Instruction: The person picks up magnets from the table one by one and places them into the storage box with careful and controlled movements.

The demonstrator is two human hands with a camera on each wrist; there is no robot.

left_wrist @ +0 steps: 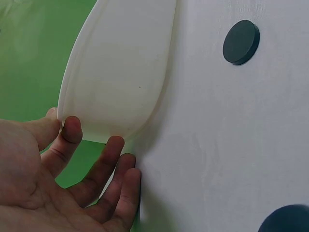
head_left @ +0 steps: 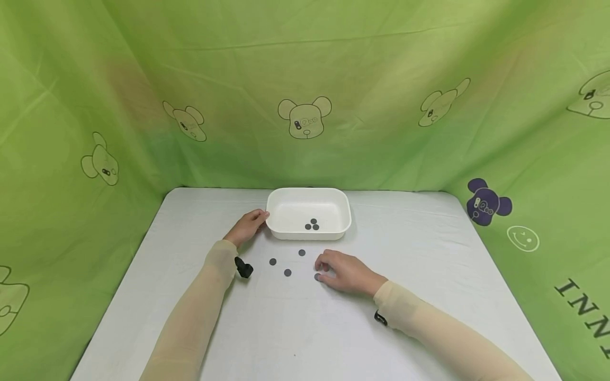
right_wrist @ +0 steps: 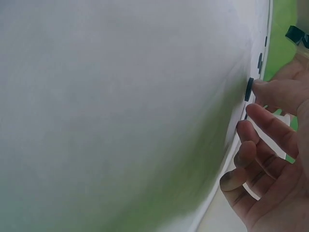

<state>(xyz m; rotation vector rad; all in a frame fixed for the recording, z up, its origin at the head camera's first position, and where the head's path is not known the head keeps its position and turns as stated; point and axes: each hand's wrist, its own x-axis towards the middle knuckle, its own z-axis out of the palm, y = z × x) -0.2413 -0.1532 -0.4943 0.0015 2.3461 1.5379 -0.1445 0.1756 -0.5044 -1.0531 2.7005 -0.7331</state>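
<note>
A white rectangular basin (head_left: pixel 307 236) stands at the back of the table, with three dark round discs (head_left: pixel 313 221) lying inside it. At its left end my left hand (head_left: pixel 247 226) pinches the rim; in the left wrist view the thumb and index finger meet there, the other fingers along the outer wall (left_wrist: pixel 130 63). My right hand (head_left: pixel 345 271) is low over the table in front of the basin, fingers loosely bent. Its thumb tip is right at a dark disc (right_wrist: pixel 249 89), and the index finger stands apart from that disc.
Three more dark discs lie on the white tablecloth between the hands: one nearest the basin (head_left: pixel 302 253), one to the left (head_left: pixel 273 262) and one nearer me (head_left: pixel 288 273). Green printed curtains (head_left: pixel 238 159) close off the back and both sides.
</note>
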